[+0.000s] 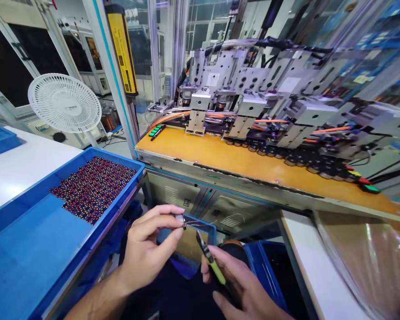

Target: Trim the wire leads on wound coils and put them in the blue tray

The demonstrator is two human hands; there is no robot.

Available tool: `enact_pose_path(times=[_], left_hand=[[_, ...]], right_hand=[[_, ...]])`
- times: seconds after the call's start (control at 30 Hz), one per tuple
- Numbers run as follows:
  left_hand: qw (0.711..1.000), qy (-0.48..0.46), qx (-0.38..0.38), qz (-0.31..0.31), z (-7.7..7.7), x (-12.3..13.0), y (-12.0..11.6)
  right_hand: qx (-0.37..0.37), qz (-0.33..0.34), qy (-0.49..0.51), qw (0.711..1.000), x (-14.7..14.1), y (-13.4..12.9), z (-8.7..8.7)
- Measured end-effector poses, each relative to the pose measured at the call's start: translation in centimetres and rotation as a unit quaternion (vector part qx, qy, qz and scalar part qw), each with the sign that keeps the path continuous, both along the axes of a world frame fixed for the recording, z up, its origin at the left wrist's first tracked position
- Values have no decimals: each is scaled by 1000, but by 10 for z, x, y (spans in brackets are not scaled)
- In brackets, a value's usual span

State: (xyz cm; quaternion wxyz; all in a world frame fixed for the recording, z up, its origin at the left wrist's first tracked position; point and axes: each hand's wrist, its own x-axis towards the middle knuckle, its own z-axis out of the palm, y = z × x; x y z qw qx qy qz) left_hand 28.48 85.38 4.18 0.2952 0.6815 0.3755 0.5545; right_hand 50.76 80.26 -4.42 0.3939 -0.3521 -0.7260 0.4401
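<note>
Between the thumb and fingers of my left hand (156, 242) is a small silvery component (180, 218), with thin wires (198, 223) running out to the right. My right hand (235, 278) is wrapped round cutting pliers (210, 258) with yellow-green and black handles. The pliers' tips point up and left, just below the wires and apart from the component. Beneath both hands, a blue bin (210, 229) with a brown bottom is partly hidden by them.
To the left, a blue tray (26, 262) holds many small dark parts (95, 189) in packed rows. Ahead stands a machine (250, 106) over an orange bench top (213, 153). A white fan (66, 104) is at the left; plastic wrap (366, 258) lies at the right.
</note>
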Motion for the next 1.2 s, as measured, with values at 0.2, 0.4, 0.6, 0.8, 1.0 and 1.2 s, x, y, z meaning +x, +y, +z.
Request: enact_pose_path(times=[0.2, 0.4, 0.6, 0.8, 1.0, 1.2], left_hand=[[1000, 9, 2, -13, -1, 0, -3], [1000, 15, -2, -20, -3, -3, -3], [1000, 16, -5, -24, -4, -1, -2], [1000, 19, -2, -22, -3, 1, -2], [999, 21, -8, -24, -5, 2, -1], [994, 73, 67, -50, -11, -7, 4]], right_hand=[[-16, 1, -14, 1000, 0, 3, 15], [0, 3, 72, 997, -11, 8, 18], [24, 1, 101, 995, -16, 11, 24], [45, 1, 89, 995, -17, 14, 31], [-33, -31, 60, 997, -20, 16, 33], [-156, -23, 88, 984, -5, 9, 26]])
